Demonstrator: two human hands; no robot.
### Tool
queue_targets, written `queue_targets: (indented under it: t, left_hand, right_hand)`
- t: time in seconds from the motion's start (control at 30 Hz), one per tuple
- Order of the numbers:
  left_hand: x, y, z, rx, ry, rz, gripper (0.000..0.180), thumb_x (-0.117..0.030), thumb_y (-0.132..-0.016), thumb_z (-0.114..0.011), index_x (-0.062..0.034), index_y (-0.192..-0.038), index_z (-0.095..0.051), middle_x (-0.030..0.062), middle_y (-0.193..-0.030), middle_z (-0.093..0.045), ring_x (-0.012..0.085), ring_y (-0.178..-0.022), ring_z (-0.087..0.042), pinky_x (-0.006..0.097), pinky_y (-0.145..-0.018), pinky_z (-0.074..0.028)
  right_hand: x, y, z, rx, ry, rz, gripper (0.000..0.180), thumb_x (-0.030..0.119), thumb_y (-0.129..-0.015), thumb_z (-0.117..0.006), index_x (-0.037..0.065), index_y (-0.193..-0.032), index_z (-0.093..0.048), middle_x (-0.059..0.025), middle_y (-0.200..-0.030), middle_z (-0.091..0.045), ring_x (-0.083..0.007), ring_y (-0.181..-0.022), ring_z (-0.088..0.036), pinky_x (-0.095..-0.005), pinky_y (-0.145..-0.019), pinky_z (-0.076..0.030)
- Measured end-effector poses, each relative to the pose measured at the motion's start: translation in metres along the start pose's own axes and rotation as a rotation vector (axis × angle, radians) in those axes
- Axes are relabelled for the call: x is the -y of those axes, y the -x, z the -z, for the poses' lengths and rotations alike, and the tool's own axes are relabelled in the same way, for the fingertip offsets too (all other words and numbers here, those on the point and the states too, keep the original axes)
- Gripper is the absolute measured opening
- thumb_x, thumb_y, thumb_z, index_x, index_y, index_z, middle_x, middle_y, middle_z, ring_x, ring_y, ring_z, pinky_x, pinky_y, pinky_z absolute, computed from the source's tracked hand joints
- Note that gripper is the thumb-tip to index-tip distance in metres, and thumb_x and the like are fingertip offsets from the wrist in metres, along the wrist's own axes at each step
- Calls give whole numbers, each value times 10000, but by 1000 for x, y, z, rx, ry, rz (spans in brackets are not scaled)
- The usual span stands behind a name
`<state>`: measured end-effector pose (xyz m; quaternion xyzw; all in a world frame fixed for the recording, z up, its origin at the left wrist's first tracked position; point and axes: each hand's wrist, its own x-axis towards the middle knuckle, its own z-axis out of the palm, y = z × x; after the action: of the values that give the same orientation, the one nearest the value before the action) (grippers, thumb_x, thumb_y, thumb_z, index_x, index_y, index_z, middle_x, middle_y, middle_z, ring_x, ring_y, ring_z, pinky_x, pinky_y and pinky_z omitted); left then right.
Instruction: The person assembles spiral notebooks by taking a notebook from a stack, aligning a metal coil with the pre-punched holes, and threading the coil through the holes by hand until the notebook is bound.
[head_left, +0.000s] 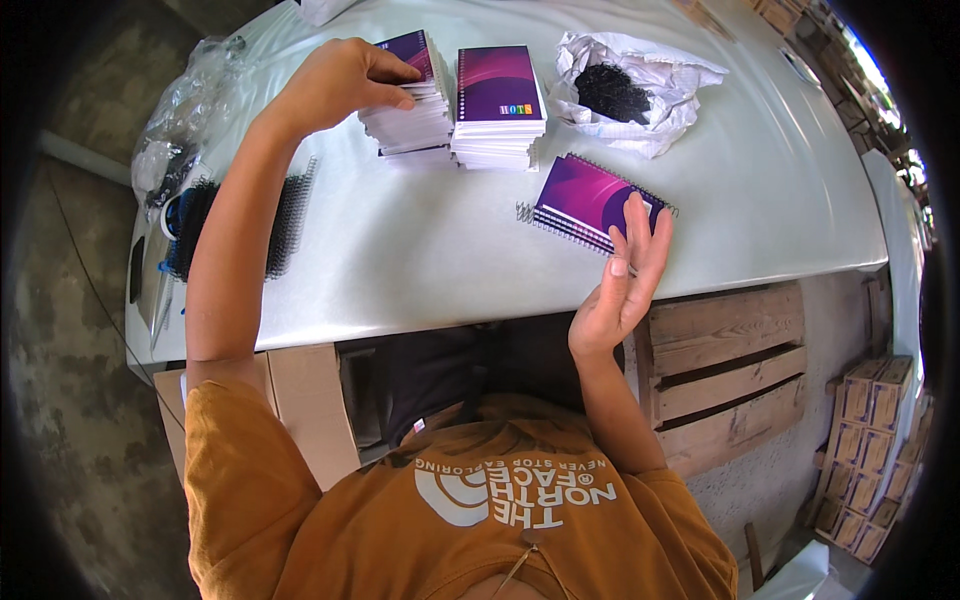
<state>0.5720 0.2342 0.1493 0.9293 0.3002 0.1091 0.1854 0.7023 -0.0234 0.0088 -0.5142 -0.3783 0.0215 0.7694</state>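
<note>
- Black wire spirals (290,215) lie at the table's (400,260) left edge, near crumpled clear plastic (185,105).
- The left hand (345,80) grips the top of the left stack (415,95) of purple-covered booklets; a second stack (498,105) stands beside.
- The right hand (622,275), fingers open and empty, touches a glossy spiral-bound notebook (590,200).
- A white paper wrap (640,95) holds black coils.
</note>
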Motion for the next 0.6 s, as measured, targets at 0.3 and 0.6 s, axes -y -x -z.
queue_targets:
  t: [0.3,0.6]
  left_hand:
    - [18,-4,3,-66,97,-98,300,-201,-758,-710,-61,-1024,-687,103,-883,-698,211,-748,-648,304,-710,-504]
    - [-89,123,-133,-289,-282,-504,254,-120,-673,-740,-76,-911,-661,46,-804,-659,198,-640,-613,322,-594,-469]
  right_hand:
    - [-1,0,-3,90,-57,29,546,188,-945,-377,-60,-1401,-210,-280,-1339,-407,-339,-1260,-411,-420,-1011,-333]
    - [1,26,-22,303,-734,-686,626,288,-902,-586,-27,-1374,-321,-109,-1239,-499,-164,-1126,-484,-319,-990,-358]
